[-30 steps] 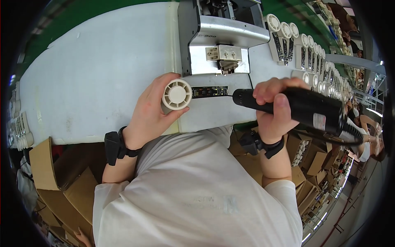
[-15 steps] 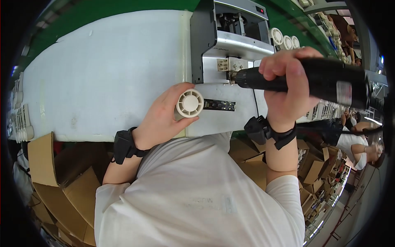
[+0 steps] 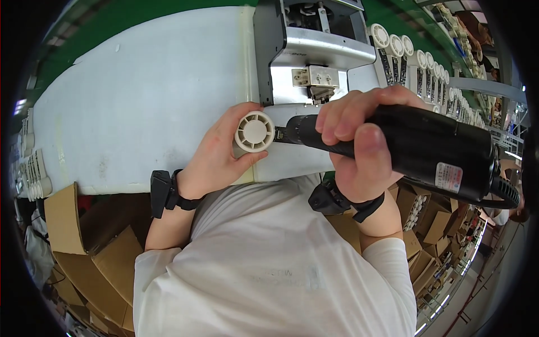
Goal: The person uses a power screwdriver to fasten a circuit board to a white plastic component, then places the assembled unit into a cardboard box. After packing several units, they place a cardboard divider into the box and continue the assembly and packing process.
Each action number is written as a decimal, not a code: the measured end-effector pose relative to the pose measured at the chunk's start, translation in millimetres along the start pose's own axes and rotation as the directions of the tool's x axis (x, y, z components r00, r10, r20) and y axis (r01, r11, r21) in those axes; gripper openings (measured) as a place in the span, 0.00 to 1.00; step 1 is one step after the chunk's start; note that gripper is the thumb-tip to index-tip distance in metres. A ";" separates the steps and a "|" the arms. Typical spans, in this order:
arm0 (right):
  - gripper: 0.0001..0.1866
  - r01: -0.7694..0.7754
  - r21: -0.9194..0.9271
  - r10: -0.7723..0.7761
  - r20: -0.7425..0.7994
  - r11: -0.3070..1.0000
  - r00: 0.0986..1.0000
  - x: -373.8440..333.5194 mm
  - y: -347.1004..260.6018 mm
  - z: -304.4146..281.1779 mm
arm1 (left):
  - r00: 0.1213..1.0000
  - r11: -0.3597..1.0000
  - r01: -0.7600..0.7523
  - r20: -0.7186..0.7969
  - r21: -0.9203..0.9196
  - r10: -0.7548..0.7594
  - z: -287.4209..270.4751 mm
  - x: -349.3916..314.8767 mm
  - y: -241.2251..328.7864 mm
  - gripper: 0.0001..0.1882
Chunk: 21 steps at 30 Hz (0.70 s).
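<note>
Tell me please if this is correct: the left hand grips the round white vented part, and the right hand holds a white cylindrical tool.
Not quite: the cylindrical tool is black, not white, as the head view shows. The right hand does hold it, and the left hand grips the round white vented part.

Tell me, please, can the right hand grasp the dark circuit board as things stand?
Probably not: the right hand is wrapped around the black handheld tool, which overlaps the dark circuit board in this view.
</note>
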State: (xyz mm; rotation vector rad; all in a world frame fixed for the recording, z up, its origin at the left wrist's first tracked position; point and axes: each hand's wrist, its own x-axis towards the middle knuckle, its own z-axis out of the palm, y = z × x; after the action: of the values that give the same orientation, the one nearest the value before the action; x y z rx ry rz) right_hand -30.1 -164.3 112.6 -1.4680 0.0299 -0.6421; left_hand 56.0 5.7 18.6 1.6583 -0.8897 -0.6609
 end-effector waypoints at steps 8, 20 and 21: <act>0.20 0.009 0.025 -0.008 -0.050 1.000 0.999 -0.8 9.8 2.8 | 0.996 0.996 -0.089 -0.022 0.022 0.089 0.8 -0.7 -2.2 0.34; 0.16 0.002 -0.044 -0.001 0.017 0.999 1.000 1.6 17.1 6.8 | 0.995 0.995 -0.093 -0.030 0.044 0.094 1.6 -1.0 -3.4 0.33; 0.16 -0.011 -0.028 0.011 -0.005 1.000 1.000 2.8 18.0 7.4 | 0.995 0.995 -0.090 -0.035 0.039 0.091 1.8 -1.1 -3.5 0.33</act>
State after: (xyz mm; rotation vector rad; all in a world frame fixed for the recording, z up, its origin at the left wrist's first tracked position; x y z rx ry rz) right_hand -17.9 -159.2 98.0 -1.4925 0.0509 -0.6390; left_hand 54.7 6.1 14.8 1.6477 -0.9500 -0.5537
